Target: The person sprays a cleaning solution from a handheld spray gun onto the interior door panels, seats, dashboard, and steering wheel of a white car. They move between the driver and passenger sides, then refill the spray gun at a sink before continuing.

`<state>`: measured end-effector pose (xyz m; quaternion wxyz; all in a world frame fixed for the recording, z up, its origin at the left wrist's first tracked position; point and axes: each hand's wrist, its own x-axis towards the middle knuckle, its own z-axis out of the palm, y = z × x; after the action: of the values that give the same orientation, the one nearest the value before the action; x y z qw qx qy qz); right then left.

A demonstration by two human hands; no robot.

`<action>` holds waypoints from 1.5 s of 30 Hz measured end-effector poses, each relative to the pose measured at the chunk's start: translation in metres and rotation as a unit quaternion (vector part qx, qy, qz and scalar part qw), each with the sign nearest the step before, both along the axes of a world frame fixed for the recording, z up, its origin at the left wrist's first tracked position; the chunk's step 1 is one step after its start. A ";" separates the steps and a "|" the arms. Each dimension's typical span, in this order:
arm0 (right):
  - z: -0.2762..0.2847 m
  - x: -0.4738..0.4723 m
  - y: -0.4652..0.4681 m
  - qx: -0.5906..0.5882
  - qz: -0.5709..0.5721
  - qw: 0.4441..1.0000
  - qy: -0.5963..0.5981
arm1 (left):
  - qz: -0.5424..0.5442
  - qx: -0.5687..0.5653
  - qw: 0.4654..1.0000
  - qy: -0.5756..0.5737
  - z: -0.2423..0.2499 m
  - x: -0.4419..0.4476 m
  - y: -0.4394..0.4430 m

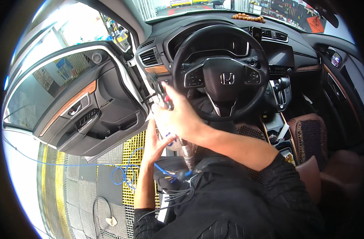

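Observation:
My right hand is wrapped around the handle of an air-powered cleaning gun with a dark, blurred nozzle pointing up and away, near the left end of the dashboard. Below the handle hangs the gun's pale bottle, which bears blue marks and is partly washed out by glare. My left hand holds this bottle from the left, thumb across its lower part. From the handle's rear a metal coupling runs down to a blue air hose by my lap.
The steering wheel is just right of the gun. An open driver's door stands to the left. Blue hose loops lie over the grid floor, near a grey cable. The gear lever and centre console are to the right.

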<state>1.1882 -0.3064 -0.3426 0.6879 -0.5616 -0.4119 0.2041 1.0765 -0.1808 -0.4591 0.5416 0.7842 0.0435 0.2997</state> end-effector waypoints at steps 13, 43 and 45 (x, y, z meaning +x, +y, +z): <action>0.287 0.117 -0.174 -0.229 -0.175 0.898 -0.331 | 0.134 0.186 0.969 -0.095 0.072 0.110 -0.017; 0.310 0.216 -0.167 -0.350 -0.126 0.803 -0.466 | 0.163 0.142 0.976 -0.042 0.074 0.154 -0.001; 0.271 0.232 -0.174 -0.184 -0.097 0.787 -0.581 | 0.155 0.138 0.977 -0.049 0.074 0.155 0.001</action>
<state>1.4204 -0.4806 -0.0714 0.2183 -0.7270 -0.6319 -0.1568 1.2318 -0.1799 -0.3852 0.3770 0.8194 0.0964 0.4209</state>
